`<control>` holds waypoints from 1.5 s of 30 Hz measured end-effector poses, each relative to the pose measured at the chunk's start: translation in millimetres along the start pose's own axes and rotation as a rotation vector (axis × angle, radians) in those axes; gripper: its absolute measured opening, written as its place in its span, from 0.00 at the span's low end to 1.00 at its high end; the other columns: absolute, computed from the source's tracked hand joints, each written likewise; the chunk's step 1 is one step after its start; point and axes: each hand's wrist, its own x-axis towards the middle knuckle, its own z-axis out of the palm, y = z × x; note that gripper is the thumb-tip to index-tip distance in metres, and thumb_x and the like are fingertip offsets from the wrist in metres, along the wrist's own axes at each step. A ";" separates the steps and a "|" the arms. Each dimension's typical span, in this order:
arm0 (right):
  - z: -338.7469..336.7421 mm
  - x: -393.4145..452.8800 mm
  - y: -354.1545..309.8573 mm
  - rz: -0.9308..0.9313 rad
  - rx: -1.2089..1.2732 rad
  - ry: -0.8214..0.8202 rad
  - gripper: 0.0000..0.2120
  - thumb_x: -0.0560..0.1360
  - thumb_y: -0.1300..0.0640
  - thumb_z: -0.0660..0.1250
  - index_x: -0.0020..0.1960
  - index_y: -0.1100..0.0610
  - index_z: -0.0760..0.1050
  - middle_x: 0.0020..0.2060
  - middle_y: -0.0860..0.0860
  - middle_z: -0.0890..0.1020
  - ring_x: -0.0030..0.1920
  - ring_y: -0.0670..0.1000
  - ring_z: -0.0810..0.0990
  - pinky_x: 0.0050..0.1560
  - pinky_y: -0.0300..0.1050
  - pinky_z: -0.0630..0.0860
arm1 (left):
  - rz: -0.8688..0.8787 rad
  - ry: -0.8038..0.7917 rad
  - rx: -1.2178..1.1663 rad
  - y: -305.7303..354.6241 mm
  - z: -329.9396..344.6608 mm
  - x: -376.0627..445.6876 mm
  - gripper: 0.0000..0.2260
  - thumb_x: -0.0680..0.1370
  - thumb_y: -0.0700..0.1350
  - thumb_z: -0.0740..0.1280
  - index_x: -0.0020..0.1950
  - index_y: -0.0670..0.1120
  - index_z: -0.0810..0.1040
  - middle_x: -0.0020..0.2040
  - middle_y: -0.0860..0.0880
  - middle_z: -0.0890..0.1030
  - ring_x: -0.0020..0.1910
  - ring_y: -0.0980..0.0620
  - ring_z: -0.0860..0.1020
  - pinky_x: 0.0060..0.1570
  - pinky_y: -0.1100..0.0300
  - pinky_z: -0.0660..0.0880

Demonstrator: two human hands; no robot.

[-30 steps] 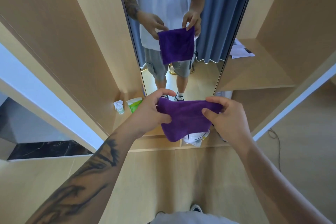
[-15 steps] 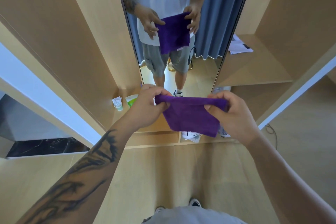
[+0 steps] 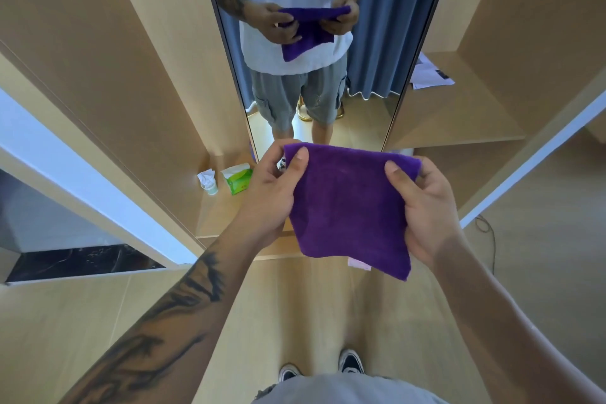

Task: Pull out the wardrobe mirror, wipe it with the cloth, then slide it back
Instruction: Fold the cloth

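Left hand (image 3: pixel 269 193): grip closed on the upper left corner of the purple cloth (image 3: pixel 351 207), thumb on the near face, fingers curled behind. Right hand (image 3: pixel 426 207): grip closed on the upper right edge, thumb on the near face, fingers wrapped behind. Cloth hangs spread between both hands, in front of the mirror (image 3: pixel 328 43), apart from the glass. Mirror stands upright between the wardrobe panels. On the wardrobe shelf to the left of the hands: green tissue pack (image 3: pixel 237 179), small bottle (image 3: pixel 210 182) beside it. Papers (image 3: pixel 429 74) on the right shelf.
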 end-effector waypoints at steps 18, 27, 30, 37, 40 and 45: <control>-18.9 -15.6 58.0 0.581 0.381 -0.075 0.13 0.75 0.66 0.68 0.57 0.64 0.86 0.60 0.64 0.85 0.56 0.61 0.87 0.50 0.55 0.85 | -0.659 -0.064 -0.229 -42.2 -28.2 1.7 0.18 0.73 0.42 0.76 0.62 0.45 0.85 0.52 0.45 0.88 0.43 0.49 0.87 0.38 0.56 0.83; -25.4 -9.2 72.0 0.399 0.278 0.041 0.21 0.78 0.73 0.67 0.68 0.59 0.75 0.59 0.62 0.85 0.55 0.61 0.87 0.50 0.57 0.85 | -0.620 -0.096 0.050 -65.2 -23.0 -6.3 0.15 0.85 0.46 0.68 0.71 0.60 0.77 0.52 0.52 0.88 0.43 0.51 0.86 0.38 0.55 0.82; -28.8 -8.9 76.1 0.368 0.224 0.021 0.21 0.79 0.73 0.66 0.68 0.56 0.75 0.57 0.60 0.86 0.54 0.60 0.88 0.48 0.56 0.85 | -0.694 -0.056 -0.054 -69.5 -23.6 -10.9 0.19 0.78 0.42 0.76 0.70 0.47 0.80 0.58 0.43 0.88 0.47 0.46 0.87 0.42 0.54 0.84; -42.1 -13.5 81.9 0.534 0.215 -0.049 0.26 0.74 0.76 0.69 0.70 0.62 0.75 0.61 0.66 0.83 0.59 0.66 0.85 0.51 0.59 0.84 | -0.782 -0.016 -0.169 -88.9 -27.1 -25.0 0.16 0.78 0.34 0.71 0.67 0.38 0.82 0.61 0.38 0.86 0.52 0.41 0.86 0.46 0.51 0.84; -50.9 -15.3 86.6 0.700 0.273 -0.113 0.22 0.76 0.74 0.64 0.69 0.67 0.76 0.64 0.67 0.82 0.63 0.66 0.83 0.57 0.59 0.82 | -0.756 -0.003 -0.128 -93.5 -27.0 -26.7 0.15 0.79 0.34 0.72 0.65 0.40 0.83 0.58 0.40 0.87 0.48 0.44 0.87 0.40 0.52 0.84; -59.3 -18.6 99.3 0.788 0.287 -0.098 0.22 0.78 0.72 0.63 0.71 0.64 0.76 0.65 0.65 0.82 0.65 0.66 0.82 0.60 0.60 0.83 | -0.703 0.071 -0.196 -101.2 -24.0 -29.7 0.18 0.78 0.33 0.73 0.66 0.45 0.82 0.58 0.41 0.87 0.48 0.44 0.87 0.46 0.47 0.86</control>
